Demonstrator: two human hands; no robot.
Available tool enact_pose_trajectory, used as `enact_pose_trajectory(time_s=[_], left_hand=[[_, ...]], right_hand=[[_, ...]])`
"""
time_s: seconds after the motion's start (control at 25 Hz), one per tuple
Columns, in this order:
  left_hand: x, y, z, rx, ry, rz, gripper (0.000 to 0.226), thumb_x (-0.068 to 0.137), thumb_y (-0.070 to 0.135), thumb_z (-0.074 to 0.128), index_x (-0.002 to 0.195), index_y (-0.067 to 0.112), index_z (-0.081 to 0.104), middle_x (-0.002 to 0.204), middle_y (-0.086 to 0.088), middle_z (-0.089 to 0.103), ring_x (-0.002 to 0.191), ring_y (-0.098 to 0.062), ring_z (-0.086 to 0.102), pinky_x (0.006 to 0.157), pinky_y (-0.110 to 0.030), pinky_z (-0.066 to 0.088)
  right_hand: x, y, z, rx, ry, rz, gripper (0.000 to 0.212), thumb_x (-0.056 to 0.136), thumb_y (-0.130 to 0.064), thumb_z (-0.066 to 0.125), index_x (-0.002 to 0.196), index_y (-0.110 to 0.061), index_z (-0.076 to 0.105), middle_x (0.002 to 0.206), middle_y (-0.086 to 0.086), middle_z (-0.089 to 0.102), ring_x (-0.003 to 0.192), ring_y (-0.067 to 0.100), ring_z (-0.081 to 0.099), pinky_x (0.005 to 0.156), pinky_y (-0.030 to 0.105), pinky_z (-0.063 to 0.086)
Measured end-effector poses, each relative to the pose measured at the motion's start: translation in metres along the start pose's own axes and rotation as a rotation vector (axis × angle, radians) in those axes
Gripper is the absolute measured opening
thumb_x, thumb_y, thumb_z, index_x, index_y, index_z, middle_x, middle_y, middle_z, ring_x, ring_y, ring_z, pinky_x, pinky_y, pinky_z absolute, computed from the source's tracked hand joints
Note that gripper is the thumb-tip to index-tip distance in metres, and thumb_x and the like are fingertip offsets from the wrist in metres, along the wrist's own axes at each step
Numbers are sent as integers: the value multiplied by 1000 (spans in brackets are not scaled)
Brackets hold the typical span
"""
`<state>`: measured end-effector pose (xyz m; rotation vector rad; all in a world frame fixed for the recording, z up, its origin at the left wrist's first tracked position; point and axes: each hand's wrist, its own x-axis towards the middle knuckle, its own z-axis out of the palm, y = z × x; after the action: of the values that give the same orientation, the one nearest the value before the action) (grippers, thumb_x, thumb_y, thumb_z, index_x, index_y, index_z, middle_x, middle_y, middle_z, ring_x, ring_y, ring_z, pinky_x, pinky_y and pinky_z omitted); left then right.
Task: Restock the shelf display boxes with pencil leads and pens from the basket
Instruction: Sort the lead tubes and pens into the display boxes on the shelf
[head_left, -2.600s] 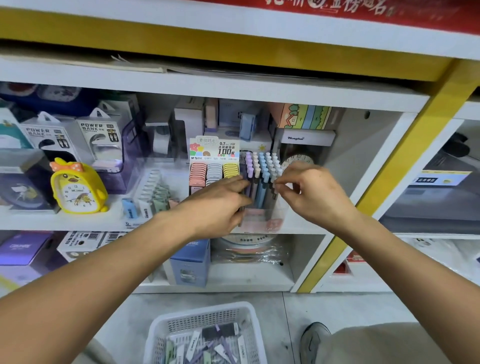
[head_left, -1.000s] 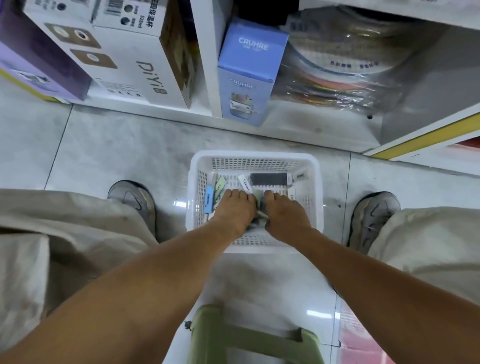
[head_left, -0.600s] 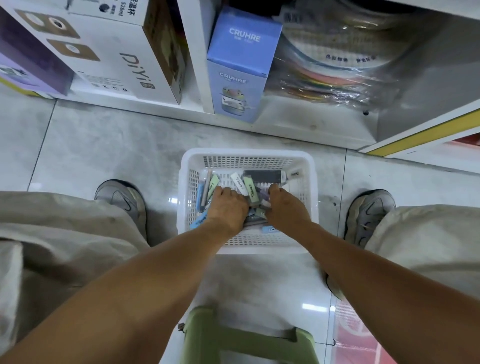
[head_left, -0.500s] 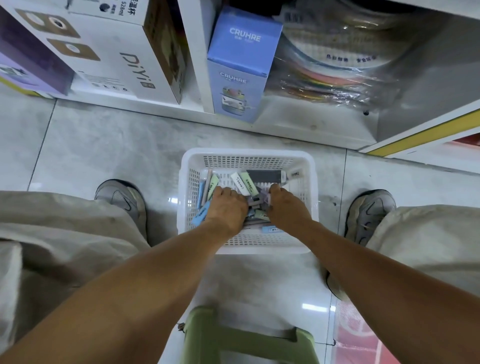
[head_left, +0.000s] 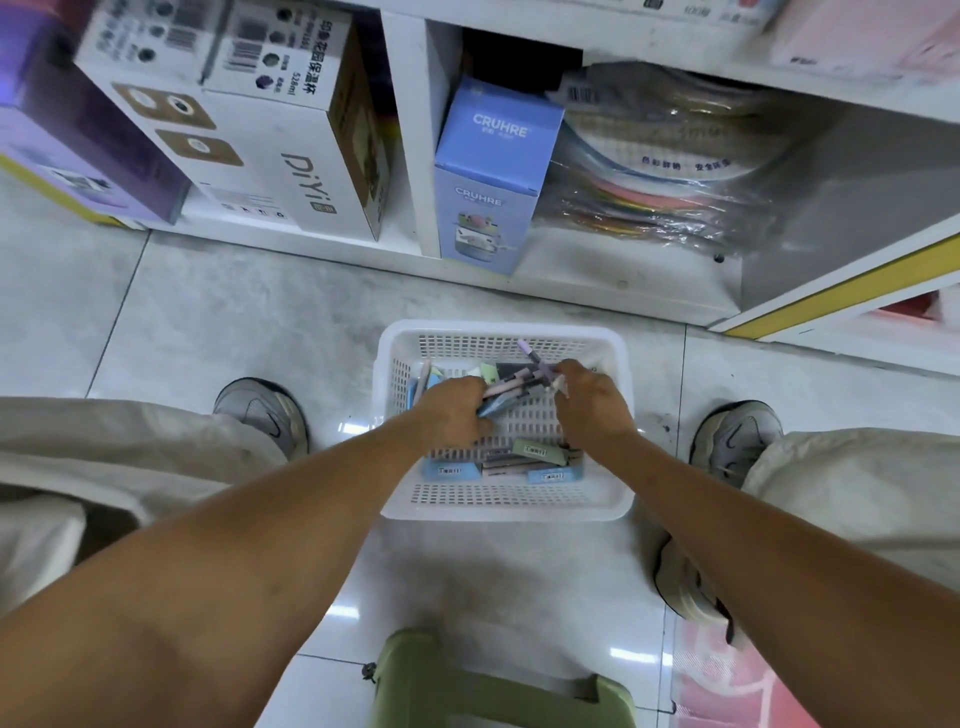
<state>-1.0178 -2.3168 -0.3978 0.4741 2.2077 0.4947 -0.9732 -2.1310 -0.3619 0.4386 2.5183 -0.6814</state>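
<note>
Up out of the basket (head_left: 400, 415) now, where half a second ago both were still digging flat among the packets: left hand (head_left: 453, 415) curled round one end of a small bunch of pens (head_left: 511, 391), right hand (head_left: 589, 402) pinching the other end, bundle bridging the gap between them. Left behind below the wrists, pencil lead packets (head_left: 537, 451) on the mesh floor. Looks like a handful gathered and ready for the lift back to the display boxes, out of sight above.

Pale grey glossy floor tiles (head_left: 249, 312) catch small glints of overhead light. A white shelf unit (head_left: 410, 130) with a yellow edge strip (head_left: 841, 283) stands beyond the fingers. A green stool (head_left: 498, 686) sits nearest the camera.
</note>
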Motion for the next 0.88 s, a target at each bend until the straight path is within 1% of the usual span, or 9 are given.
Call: enact_pose_trajectory(time_s=[0.16,0.28,0.36,0.48,0.56,0.6,0.72,0.8,0.88], left_hand=[[-8,-2,-7,-216,69,-148,26,86,23,68,104,7,56,93,-9,64,76,-22,62,62,-32,51],[-16,6,-13,-568,53,-230,30,78,14,80,98,2,61,73,-9,66,54,-18,62,51,-28,53],[-21,15,-17,-755,41,-254,27,73,6,81,91,0,62,58,-9,63,44,-18,56,47,-26,49],[-29,31,-24,-914,-20,-260,19,74,2,78,85,1,63,49,-5,62,39,-16,52,44,-24,44],[-34,43,-27,-990,-36,-234,28,72,5,82,93,0,63,50,-3,61,41,-15,52,43,-23,43],[-37,49,-30,-1010,-34,-210,31,72,7,84,95,0,64,51,-3,61,42,-15,53,43,-23,43],[-46,68,-45,-1041,-2,-119,28,73,10,84,92,-1,66,61,-9,62,43,-16,50,46,-26,42],[-56,81,-62,-1039,41,-76,25,73,8,83,90,-1,67,61,-11,60,42,-16,47,46,-25,40],[-69,96,-83,-1049,81,-33,22,73,6,82,89,0,67,58,-9,58,41,-16,45,44,-24,36]], right_hand=[[-3,-4,-5,68,11,65,25,102,-9,45,125,-4,53,117,18,63,98,32,62,76,37,51],[-9,-9,-10,294,-85,149,25,102,-13,45,124,-5,56,119,15,61,100,31,61,84,41,53],[-13,-12,-17,566,-151,241,14,100,-11,50,111,-9,59,113,17,66,100,36,65,89,49,56],[-20,-18,-37,750,-219,239,7,100,-7,55,95,-10,59,100,21,65,85,31,63,76,42,53],[-27,-23,-49,867,-300,218,12,101,-1,51,100,-4,63,101,26,66,85,32,66,79,43,56],[-31,-26,-54,932,-336,204,16,101,2,49,106,2,64,106,31,66,91,36,66,89,49,56],[-39,-35,-68,1076,-316,190,24,100,7,48,120,15,58,116,37,62,104,45,61,105,59,45],[-47,-45,-84,1142,-248,202,25,99,5,52,123,10,57,108,30,66,96,40,65,100,56,50],[-58,-57,-105,1221,-215,191,23,98,3,55,122,1,57,99,23,70,82,34,71,79,48,61]])
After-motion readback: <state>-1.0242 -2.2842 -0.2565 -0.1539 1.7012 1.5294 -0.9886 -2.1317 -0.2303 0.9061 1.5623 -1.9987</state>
